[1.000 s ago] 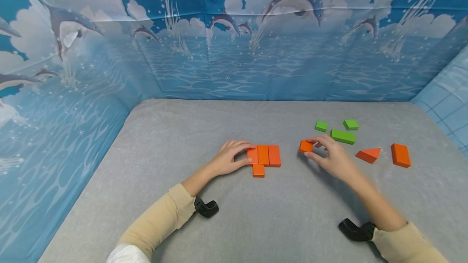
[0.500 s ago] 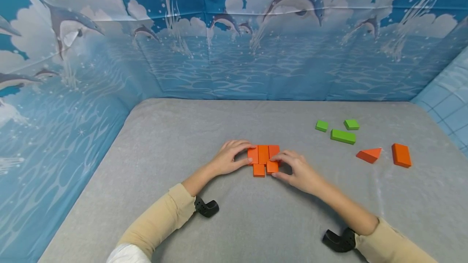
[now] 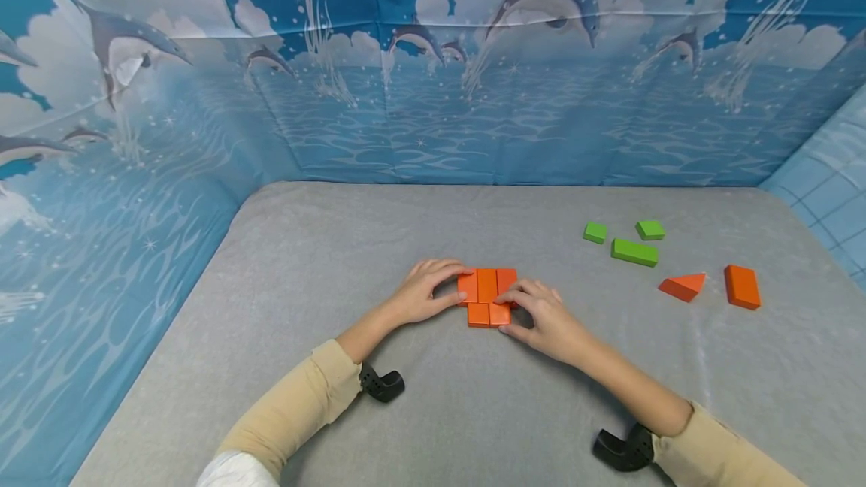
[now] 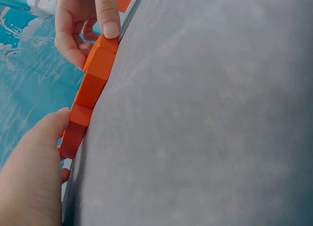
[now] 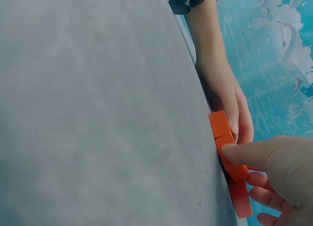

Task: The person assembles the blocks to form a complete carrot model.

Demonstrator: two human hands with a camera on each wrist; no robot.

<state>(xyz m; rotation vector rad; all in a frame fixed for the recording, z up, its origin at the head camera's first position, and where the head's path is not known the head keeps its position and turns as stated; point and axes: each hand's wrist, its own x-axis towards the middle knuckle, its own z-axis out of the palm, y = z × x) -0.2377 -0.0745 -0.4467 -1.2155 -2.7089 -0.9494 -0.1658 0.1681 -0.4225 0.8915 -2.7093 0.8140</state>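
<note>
Three upright-lying orange rectangular blocks form a row on the grey surface, the middle one between two others. Against their near side sit two small orange blocks side by side, the left one and the right one. My left hand holds the row's left block, thumb at its near end and fingers at its far end. Between thumb and fingers, my right hand pinches the right small block. In the right wrist view, the right thumb lies on an orange block's near face.
To the right lie several loose blocks: an orange triangular one, an orange rectangular one, a long green one and two small green ones, the left and right. A dolphin-print curtain stands behind.
My right hand has brought a small orange block leftward from near the green blocks to the row, then slid it left against the other small block. My left hand has stayed put.
</note>
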